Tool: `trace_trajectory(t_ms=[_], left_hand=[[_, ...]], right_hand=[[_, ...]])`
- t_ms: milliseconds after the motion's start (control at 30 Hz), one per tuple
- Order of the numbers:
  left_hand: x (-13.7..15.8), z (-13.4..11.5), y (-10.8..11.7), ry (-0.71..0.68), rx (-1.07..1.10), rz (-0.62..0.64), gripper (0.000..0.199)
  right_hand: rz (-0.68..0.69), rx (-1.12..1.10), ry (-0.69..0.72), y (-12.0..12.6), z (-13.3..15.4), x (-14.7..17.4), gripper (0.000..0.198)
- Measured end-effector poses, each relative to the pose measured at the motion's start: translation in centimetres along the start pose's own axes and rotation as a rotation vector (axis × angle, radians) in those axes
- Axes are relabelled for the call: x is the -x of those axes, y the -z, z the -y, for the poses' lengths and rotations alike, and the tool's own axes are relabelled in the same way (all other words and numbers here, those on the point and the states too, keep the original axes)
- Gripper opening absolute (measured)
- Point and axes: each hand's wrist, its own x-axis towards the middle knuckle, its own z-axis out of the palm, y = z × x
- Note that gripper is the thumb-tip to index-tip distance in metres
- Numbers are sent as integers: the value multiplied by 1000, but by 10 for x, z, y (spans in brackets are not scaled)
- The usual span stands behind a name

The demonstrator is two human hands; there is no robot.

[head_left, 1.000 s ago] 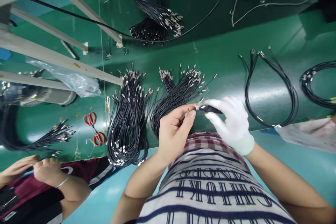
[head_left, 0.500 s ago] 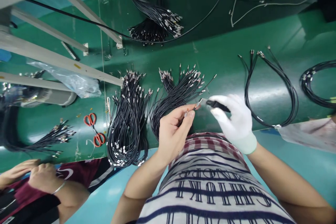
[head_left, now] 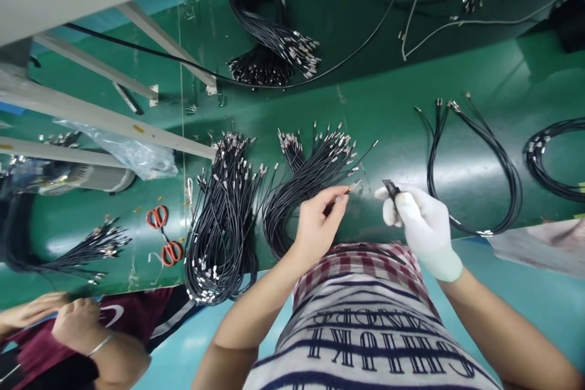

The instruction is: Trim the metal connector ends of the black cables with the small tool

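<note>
My bare left hand [head_left: 319, 223] pinches the end of a thin black cable, whose slim metal connector [head_left: 355, 185] sticks out past the fingertips to the right. A white glove covers my right hand [head_left: 427, 225], which is closed round a small black hand tool [head_left: 390, 188] with a flat, blade-like tip pointing up and left. The tool stands apart from the connector, a short gap to its right. Just beyond my left hand lies a fanned bundle of black cables [head_left: 301, 180] with metal ends. Another looped cable bundle [head_left: 223, 213] is left of it.
Orange-handled scissors [head_left: 164, 236] lie on the green table [head_left: 384, 116]. Loose cable loops [head_left: 507, 164] rest at right, and a coiled bundle [head_left: 274, 30] sits at the back. Metal frame legs [head_left: 114, 109] cross the left side. A co-worker's hands [head_left: 68, 317] are at lower left.
My right hand has drawn back slightly from the connector and turned the tool, so its flat tip points up. My left hand has shifted slightly right and down in the picture, still pinching the cable.
</note>
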Motion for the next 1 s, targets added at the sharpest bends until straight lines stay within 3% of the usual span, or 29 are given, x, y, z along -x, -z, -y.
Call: trace_trajectory(t_ms=[167, 233, 300, 433, 533, 633, 700, 800, 900, 1000], left_hand=[[-61, 88, -35, -201, -297, 199, 29], [-79, 108, -38, -226, -345, 243, 42], [-93, 117, -32, -226, -386, 193, 42], [-124, 119, -17, -142, -670, -36, 18], [-147, 123, -22, -69, -819, -48, 23], [-160, 124, -35, -65, -833, -59, 11], [-158, 119, -40, -89, -754, -99, 3], [-139, 101, -36, -140, -445, -132, 6], [-110, 77, -25, -90, -113, -92, 13], [-85, 64, -14, -28, 1, -34, 19]], right_hand=[[-53, -30, -122, 10, -17, -10, 38], [-69, -31, -148, 12, -22, -13, 38], [-90, -39, -171, 13, -26, -15, 38], [-97, -83, -218, 12, -32, -21, 39], [-74, -104, -222, 8, -36, -26, 39], [-62, -99, -213, 5, -37, -28, 40], [-61, -93, -212, 5, -37, -29, 41], [-53, -93, -219, 7, -38, -29, 42], [-30, -83, -224, 7, -37, -31, 42], [7, -53, -210, 4, -34, -33, 43]])
